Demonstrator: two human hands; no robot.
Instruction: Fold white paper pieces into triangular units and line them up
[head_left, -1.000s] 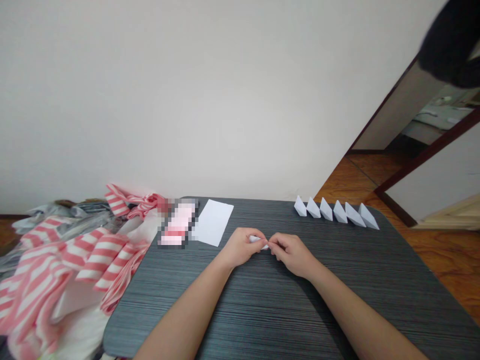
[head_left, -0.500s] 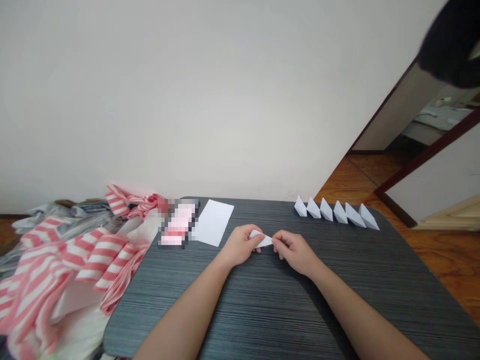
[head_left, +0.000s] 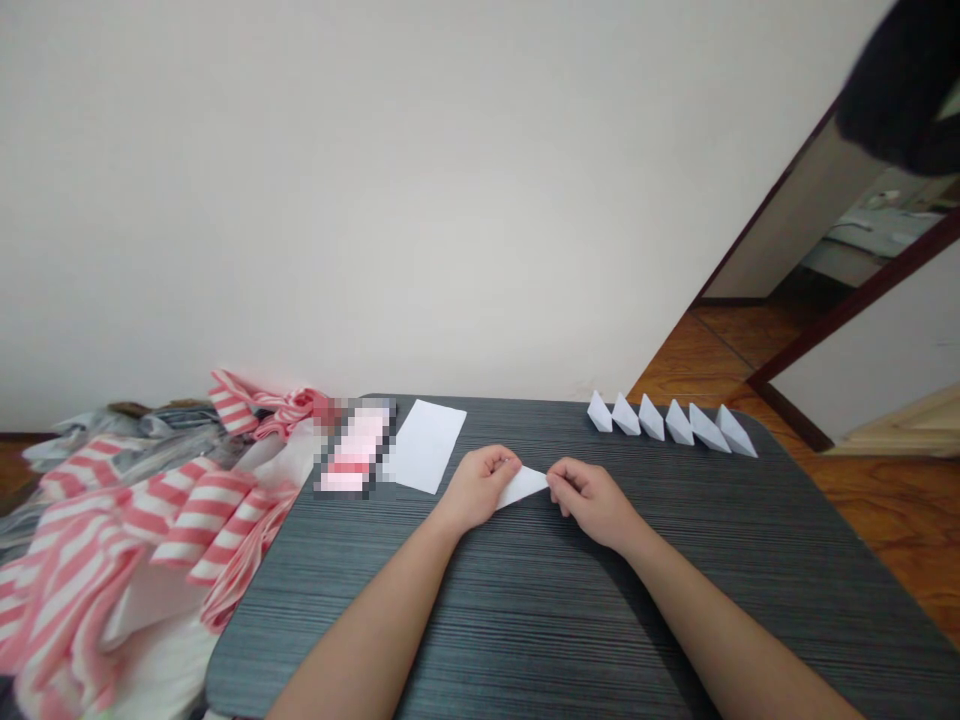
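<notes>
A small folded piece of white paper (head_left: 523, 486), pointed toward the right, is held between my two hands over the middle of the table. My left hand (head_left: 481, 485) is closed on its wide left part, the thumb near the upper edge and the fingers curled behind. At the right tip, my right hand (head_left: 589, 497) pinches the point between thumb and forefinger. Part of the paper is hidden under the left fingers. A row of several folded white paper boats (head_left: 650, 418) stands at the table's back right, beyond my right hand.
White paper sheets (head_left: 429, 445) lie flat at the back left, beside a blurred-out pink and white rectangle (head_left: 356, 448). The dark table (head_left: 525, 620) meets a pale wall behind. Red-and-white striped cloth (head_left: 202, 510) is heaped at the left. A doorway opens on the right.
My left fingers have shifted on the folded paper, which now shows a flatter, wider triangle. The right hand keeps its pinch on the tip, almost unmoved.
</notes>
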